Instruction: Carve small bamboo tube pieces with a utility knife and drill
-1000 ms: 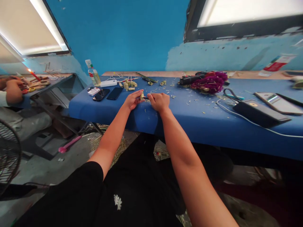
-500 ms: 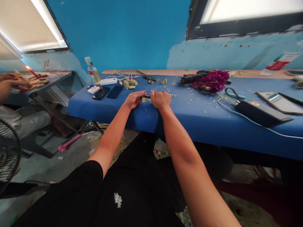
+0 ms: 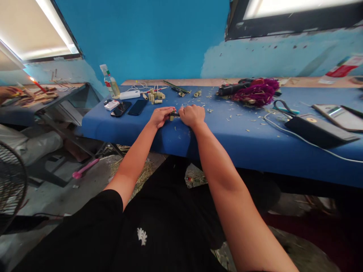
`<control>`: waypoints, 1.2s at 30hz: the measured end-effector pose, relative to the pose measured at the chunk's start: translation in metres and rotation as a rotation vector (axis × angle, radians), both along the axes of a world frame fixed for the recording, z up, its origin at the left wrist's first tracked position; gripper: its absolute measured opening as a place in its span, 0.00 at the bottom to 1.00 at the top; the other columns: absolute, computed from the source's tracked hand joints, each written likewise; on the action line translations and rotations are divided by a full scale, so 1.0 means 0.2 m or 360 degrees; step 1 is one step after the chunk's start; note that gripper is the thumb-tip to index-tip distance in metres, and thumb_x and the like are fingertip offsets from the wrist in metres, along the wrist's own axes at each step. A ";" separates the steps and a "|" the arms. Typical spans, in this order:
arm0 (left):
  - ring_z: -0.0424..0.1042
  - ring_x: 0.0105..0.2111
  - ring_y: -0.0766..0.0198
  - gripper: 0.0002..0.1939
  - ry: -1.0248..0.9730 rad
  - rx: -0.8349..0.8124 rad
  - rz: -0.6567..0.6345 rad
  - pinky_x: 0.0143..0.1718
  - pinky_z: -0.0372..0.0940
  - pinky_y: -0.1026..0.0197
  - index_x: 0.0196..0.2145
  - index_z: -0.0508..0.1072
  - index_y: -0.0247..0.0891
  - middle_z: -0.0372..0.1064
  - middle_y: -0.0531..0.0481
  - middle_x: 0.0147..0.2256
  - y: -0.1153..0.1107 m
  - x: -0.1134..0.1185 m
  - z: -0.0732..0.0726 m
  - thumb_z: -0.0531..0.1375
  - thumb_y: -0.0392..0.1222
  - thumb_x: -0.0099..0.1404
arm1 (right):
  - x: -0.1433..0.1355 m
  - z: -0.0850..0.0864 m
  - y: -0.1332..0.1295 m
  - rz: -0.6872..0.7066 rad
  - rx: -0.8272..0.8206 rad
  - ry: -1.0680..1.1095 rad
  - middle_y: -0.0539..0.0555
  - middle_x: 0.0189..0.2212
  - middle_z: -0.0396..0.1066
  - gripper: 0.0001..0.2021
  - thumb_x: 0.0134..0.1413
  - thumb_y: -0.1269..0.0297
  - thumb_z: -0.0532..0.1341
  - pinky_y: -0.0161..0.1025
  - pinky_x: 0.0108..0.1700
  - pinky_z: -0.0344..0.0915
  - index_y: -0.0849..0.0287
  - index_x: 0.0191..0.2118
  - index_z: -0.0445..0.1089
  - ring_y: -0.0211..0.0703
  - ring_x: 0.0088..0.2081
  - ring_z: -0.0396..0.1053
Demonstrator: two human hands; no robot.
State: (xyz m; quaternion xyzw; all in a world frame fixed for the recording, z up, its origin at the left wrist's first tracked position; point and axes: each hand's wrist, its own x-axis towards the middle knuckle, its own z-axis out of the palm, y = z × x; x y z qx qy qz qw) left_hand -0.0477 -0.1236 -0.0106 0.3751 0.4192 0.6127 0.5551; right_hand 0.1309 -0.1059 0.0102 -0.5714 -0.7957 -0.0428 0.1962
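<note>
My left hand (image 3: 160,117) is closed around a short pale-green bamboo piece (image 3: 171,117) just above the front part of the blue-covered table (image 3: 235,128). Opposite it, my right hand (image 3: 193,115) grips a thin dark tool (image 3: 176,115), whose end meets the bamboo; most of it is hidden by my fingers, possibly a knife. Pale shavings (image 3: 210,110) lie scattered behind and to the right of my hands. A cluster of short bamboo pieces (image 3: 154,96) stands and lies further back on the left.
Two phones (image 3: 138,107), a white power bank (image 3: 129,94) and a bottle (image 3: 110,83) are at the left. A purple fibre bundle (image 3: 261,92), a dark case (image 3: 320,130) and a white cable (image 3: 306,141) lie right. At the far left are a lit candle (image 3: 38,85) and a fan (image 3: 13,185).
The view has shifted slightly. My hands hold the bamboo and tool in nearly the same place. At the far left, another person's arm has drawn back toward the edge.
</note>
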 end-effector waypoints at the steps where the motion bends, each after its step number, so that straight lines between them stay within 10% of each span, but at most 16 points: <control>1: 0.81 0.33 0.65 0.04 0.0008 0.0000 0.0005 0.37 0.71 0.64 0.32 0.86 0.33 0.85 0.46 0.33 0.01 0.00 -0.01 0.76 0.30 0.62 | 0.00 0.00 0.00 0.0009 -0.0008 -0.0015 0.70 0.49 0.85 0.31 0.77 0.54 0.47 0.50 0.53 0.72 0.64 0.53 0.88 0.63 0.51 0.84; 17: 0.82 0.32 0.65 0.03 -0.0106 -0.0019 0.0125 0.47 0.77 0.61 0.35 0.84 0.32 0.84 0.47 0.32 0.00 0.02 0.02 0.72 0.31 0.69 | 0.03 0.01 -0.03 0.0115 -0.0070 -0.0190 0.72 0.52 0.84 0.31 0.77 0.53 0.49 0.50 0.54 0.71 0.65 0.55 0.87 0.67 0.55 0.82; 36: 0.80 0.33 0.66 0.08 0.0109 -0.0039 0.0118 0.45 0.73 0.61 0.30 0.85 0.34 0.84 0.47 0.33 0.00 0.03 0.01 0.79 0.31 0.56 | 0.02 0.00 -0.04 0.0044 -0.0023 -0.0140 0.71 0.49 0.85 0.31 0.75 0.54 0.48 0.50 0.52 0.71 0.65 0.54 0.88 0.65 0.51 0.83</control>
